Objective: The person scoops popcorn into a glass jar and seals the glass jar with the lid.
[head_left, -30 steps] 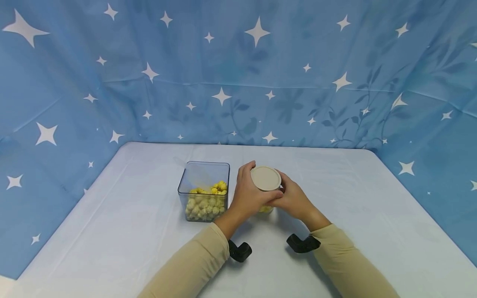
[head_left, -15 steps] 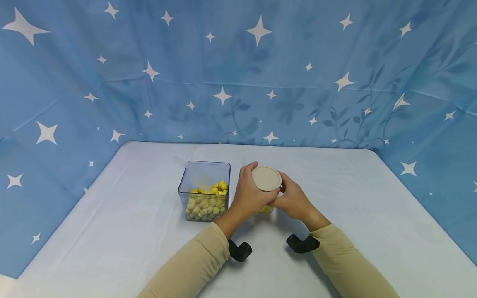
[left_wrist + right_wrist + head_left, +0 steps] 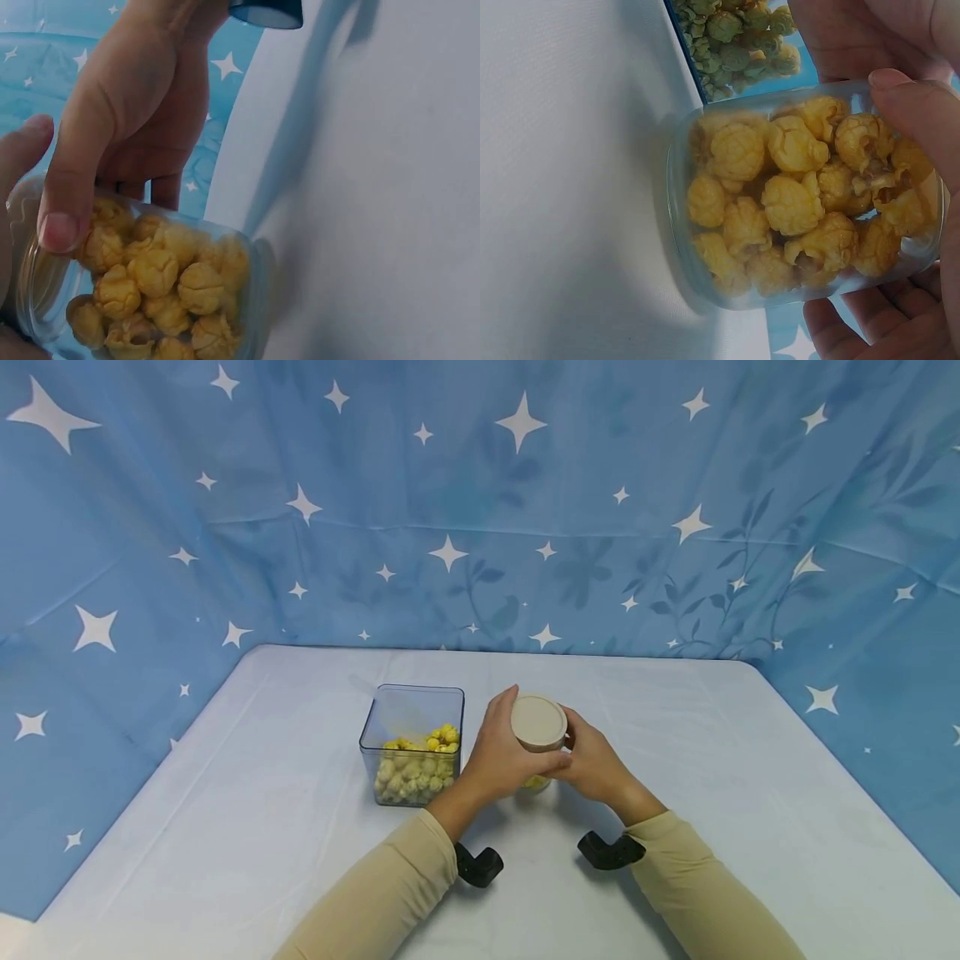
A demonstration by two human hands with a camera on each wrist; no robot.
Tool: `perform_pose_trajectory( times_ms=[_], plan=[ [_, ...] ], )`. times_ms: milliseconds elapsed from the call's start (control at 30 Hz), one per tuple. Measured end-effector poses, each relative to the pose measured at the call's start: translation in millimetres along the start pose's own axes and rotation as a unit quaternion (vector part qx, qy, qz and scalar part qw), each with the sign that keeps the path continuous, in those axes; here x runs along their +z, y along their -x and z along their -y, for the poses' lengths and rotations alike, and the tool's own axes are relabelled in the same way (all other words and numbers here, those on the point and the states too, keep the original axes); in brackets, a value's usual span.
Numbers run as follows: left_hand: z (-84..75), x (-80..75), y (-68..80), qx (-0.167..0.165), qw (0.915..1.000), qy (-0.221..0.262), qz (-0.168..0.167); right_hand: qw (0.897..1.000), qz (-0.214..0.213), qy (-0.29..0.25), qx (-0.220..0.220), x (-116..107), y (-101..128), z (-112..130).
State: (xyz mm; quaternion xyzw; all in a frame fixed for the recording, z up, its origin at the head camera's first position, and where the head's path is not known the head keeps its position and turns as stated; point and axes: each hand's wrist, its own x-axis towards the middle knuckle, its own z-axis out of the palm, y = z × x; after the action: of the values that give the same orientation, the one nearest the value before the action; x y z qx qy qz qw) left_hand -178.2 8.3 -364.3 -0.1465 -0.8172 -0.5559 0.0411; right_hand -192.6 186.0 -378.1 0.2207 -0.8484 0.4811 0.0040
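Observation:
A small round clear jar (image 3: 537, 779) full of yellow popcorn, closed by a beige lid (image 3: 538, 722), stands on the white table (image 3: 262, 827) in the head view. My left hand (image 3: 501, 752) wraps its left side, fingers curled up to the lid. My right hand (image 3: 592, 758) grips the right side. The left wrist view shows the jar (image 3: 165, 292) with the right hand's thumb (image 3: 67, 195) pressed on its wall. In the right wrist view, the jar (image 3: 802, 202) has fingers (image 3: 870, 330) curled under it.
A square clear box (image 3: 415, 743) half full of popcorn stands just left of the jar, open on top; the box (image 3: 735, 37) also shows in the right wrist view. Blue star-patterned cloth (image 3: 480, 510) walls the table's back and sides.
The lid has shifted slightly right and its side rim shows more. My left hand's fingers have crept a little further round the lid. The box has not moved.

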Motion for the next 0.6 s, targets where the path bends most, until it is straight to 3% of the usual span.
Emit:
perform_pose_trajectory(
  times_ms=[133, 233, 400, 600],
  plan=[
    [-0.1, 4.1, 2.2, 0.003, 0.999, -0.009, -0.044, 1.0, -0.001, -0.01, 0.013, 0.2, 0.8, 1.7],
    [0.3, 4.9, 3.1, 0.009, 0.9982, -0.017, -0.057, 1.0, -0.003, -0.014, 0.027, 1.2, 1.5, 2.3],
    [0.6, 3.5, 2.6, 0.029, 0.998, -0.027, -0.05, 0.999, -0.001, -0.017, 0.033, 1.3, 2.3, 2.4],
    [0.4, -1.1, 1.5, 0.038, 0.9989, -0.026, -0.012, 0.999, -0.002, -0.014, 0.031, 1.4, 1.8, 0.7]
  ],
)
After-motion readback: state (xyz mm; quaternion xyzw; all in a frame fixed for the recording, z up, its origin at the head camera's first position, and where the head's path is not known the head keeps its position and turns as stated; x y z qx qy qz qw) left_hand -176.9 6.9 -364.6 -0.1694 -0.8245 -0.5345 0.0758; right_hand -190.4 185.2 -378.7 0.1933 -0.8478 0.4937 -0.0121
